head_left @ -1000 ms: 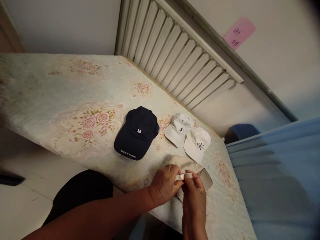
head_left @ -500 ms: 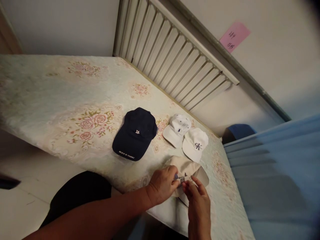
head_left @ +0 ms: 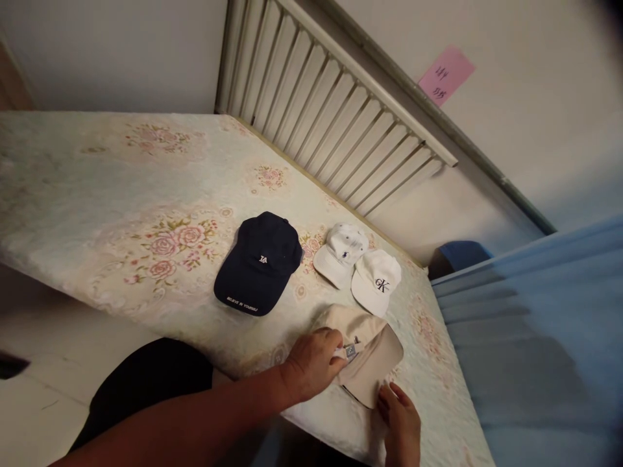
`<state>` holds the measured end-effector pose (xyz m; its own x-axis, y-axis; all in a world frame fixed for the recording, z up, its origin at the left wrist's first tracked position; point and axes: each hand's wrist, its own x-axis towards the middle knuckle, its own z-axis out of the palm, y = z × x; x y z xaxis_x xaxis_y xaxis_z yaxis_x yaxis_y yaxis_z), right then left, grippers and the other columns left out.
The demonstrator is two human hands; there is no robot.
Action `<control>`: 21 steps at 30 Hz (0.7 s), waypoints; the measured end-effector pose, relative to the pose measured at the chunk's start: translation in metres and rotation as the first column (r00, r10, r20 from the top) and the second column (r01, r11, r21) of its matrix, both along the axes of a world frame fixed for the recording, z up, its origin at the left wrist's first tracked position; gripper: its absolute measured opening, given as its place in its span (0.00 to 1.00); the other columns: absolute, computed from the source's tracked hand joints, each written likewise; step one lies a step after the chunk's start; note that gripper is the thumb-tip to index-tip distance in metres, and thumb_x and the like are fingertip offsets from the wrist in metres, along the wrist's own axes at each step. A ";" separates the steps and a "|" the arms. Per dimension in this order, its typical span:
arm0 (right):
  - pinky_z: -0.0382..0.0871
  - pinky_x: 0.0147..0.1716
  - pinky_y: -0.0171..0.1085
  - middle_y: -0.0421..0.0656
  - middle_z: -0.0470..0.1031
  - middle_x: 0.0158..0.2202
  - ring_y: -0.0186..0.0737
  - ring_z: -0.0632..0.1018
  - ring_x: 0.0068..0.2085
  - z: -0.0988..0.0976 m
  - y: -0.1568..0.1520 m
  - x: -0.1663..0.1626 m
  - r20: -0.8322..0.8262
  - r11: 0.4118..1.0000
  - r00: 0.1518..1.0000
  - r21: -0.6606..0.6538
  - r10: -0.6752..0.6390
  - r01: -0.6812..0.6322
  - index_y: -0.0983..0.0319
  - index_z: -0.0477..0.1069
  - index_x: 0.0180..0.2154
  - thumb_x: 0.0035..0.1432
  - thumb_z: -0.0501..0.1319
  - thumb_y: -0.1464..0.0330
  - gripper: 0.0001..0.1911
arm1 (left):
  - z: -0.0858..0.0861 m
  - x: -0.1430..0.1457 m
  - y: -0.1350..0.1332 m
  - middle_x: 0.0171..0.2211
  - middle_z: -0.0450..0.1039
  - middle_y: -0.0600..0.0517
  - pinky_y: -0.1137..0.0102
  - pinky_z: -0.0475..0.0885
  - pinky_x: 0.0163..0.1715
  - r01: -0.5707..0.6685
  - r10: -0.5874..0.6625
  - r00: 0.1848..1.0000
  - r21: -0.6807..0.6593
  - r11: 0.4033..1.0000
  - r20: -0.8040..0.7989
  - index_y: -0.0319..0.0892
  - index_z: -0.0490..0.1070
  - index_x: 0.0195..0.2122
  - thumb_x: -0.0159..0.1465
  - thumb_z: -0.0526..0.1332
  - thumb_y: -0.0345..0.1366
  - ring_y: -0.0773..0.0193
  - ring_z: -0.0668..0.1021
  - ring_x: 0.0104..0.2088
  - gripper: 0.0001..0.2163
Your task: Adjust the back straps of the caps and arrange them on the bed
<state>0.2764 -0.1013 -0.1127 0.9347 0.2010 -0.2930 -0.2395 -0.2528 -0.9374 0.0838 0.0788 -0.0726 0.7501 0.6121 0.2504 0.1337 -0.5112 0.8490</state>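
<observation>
Flower-print cover [head_left: 243, 146] under everything, ribbed radiator [head_left: 311, 97] up at 12 o'clock, blue curtain [head_left: 545, 337] over at 4. Our beige baseball cap [head_left: 367, 363] lies at about 5 o'clock in the view. From it, the navy LA cap [head_left: 265, 266] sits at 10, and two white ones, the rider-logo cap [head_left: 343, 253] and the CK cap [head_left: 376, 280], are side by side around 12.

We've got our left hand [head_left: 311, 363], at the cap's 9, pinched onto the adjuster strap [head_left: 359, 347] right by the metal buckle [head_left: 351, 351]. Our right hand [head_left: 399, 415], at its 5, is loosely curled and we see nothing in it; can't tell whether the fingertips touch the cap's edge.

To do this strap bit well, we'd keep the pinch close to the buckle, let the band lie flat, and steady the cap with our free fingers so tugging doesn't drag it.
</observation>
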 end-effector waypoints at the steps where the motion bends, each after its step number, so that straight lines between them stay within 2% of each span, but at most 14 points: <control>1: 0.72 0.27 0.36 0.38 0.77 0.24 0.40 0.78 0.26 0.001 0.000 0.000 -0.011 1.000 1.000 0.003 0.016 -0.016 0.63 0.69 0.35 0.30 0.72 0.63 0.25 | 0.000 0.000 0.000 0.34 0.72 0.52 0.70 0.68 0.38 0.017 -0.017 1.000 0.001 1.000 0.001 0.42 0.67 0.35 0.56 0.59 0.31 0.61 0.75 0.37 0.05; 5: 0.71 0.27 0.35 0.38 0.77 0.24 0.38 0.77 0.26 0.006 0.003 0.001 -0.073 0.999 0.996 -0.020 0.047 -0.048 0.63 0.69 0.35 0.33 0.72 0.61 0.25 | -0.002 0.002 0.003 0.37 0.72 0.51 0.70 0.68 0.40 0.050 -0.050 0.999 -0.018 0.999 0.019 0.42 0.68 0.38 0.54 0.57 0.26 0.62 0.74 0.39 0.10; 7: 0.69 0.25 0.33 0.35 0.75 0.22 0.35 0.75 0.24 0.007 0.004 0.003 -0.090 0.998 0.994 -0.017 0.060 -0.062 0.62 0.69 0.32 0.33 0.72 0.62 0.23 | -0.001 0.001 0.005 0.39 0.72 0.50 0.70 0.68 0.41 0.040 -0.040 0.999 0.003 0.999 0.010 0.42 0.67 0.41 0.54 0.57 0.26 0.62 0.74 0.40 0.13; 11: 0.66 0.21 0.33 0.34 0.72 0.19 0.34 0.72 0.21 0.009 0.006 0.005 -0.119 0.990 0.983 0.034 0.142 -0.139 0.62 0.67 0.26 0.31 0.73 0.62 0.20 | 0.004 -0.002 0.009 0.39 0.72 0.49 0.65 0.69 0.39 -0.028 0.043 0.997 0.203 0.979 -0.071 0.43 0.66 0.43 0.55 0.58 0.28 0.56 0.73 0.40 0.13; 13: 0.68 0.23 0.35 0.36 0.74 0.23 0.38 0.75 0.24 0.012 0.007 0.005 -0.157 0.975 0.964 0.075 0.217 -0.207 0.62 0.69 0.28 0.32 0.72 0.61 0.21 | 0.006 -0.003 0.011 0.36 0.71 0.48 0.65 0.68 0.36 -0.055 0.094 0.988 0.294 0.954 -0.120 0.42 0.67 0.40 0.57 0.58 0.28 0.55 0.73 0.39 0.09; 16: 0.70 0.24 0.37 0.39 0.76 0.27 0.43 0.77 0.29 0.023 0.009 0.001 -0.178 0.956 0.943 0.126 0.283 -0.263 0.63 0.70 0.35 0.34 0.72 0.60 0.24 | 0.006 -0.002 0.016 0.35 0.72 0.48 0.66 0.68 0.33 -0.072 0.138 0.977 0.356 0.932 -0.164 0.42 0.66 0.37 0.59 0.57 0.30 0.55 0.74 0.37 0.05; 21: 0.72 0.28 0.37 0.41 0.78 0.32 0.42 0.78 0.31 0.054 0.017 -0.011 -0.087 0.963 0.967 0.144 0.241 -0.228 0.63 0.70 0.38 0.36 0.72 0.62 0.25 | 0.005 0.000 0.030 0.33 0.73 0.46 0.67 0.66 0.30 -0.171 0.265 0.930 0.337 0.926 -0.256 0.42 0.66 0.39 0.64 0.53 0.35 0.56 0.76 0.33 0.06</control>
